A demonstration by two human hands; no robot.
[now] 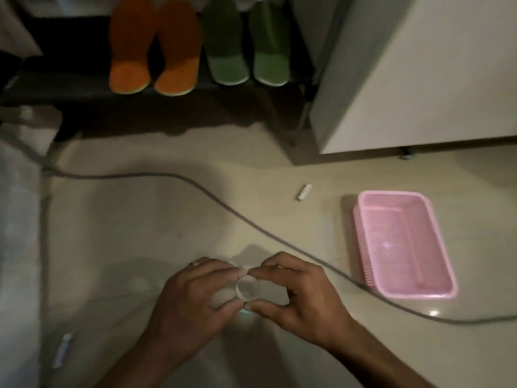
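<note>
Floor-level work, dim light, some motion blur. Both hands meet low in the centre of the view over the pale tiled floor [167, 219]. The left hand [195, 298] wraps a small pale body, fingers curled round it; a ring shows on one finger. The right hand [296, 295] pinches the clear round cap [247, 288] at that body's end between thumb below and fingertips above. So each grip is closed on something, and neither is idle. The cap sits between the two hands, its flat circular face turned up toward the camera. The long axis of the held body appears to run from the cap back into the left palm, though blur hides its length. Judgement: any twist or pull would act along that axis, the right hand working the cap while the left steadies. The cap looks like smooth, glossy, see-through plastic, and a faint teal glint shows just under it. A grey cable [223, 203] snakes across the floor beyond the hands. To the right lies a pink basket [419, 296], rectangular with mesh walls. A small white cylinder [303, 192] lies apart, farther out. Orange slippers [128, 51] and green slippers [226, 51] rest on a dark shoe rack [56, 88].
</note>
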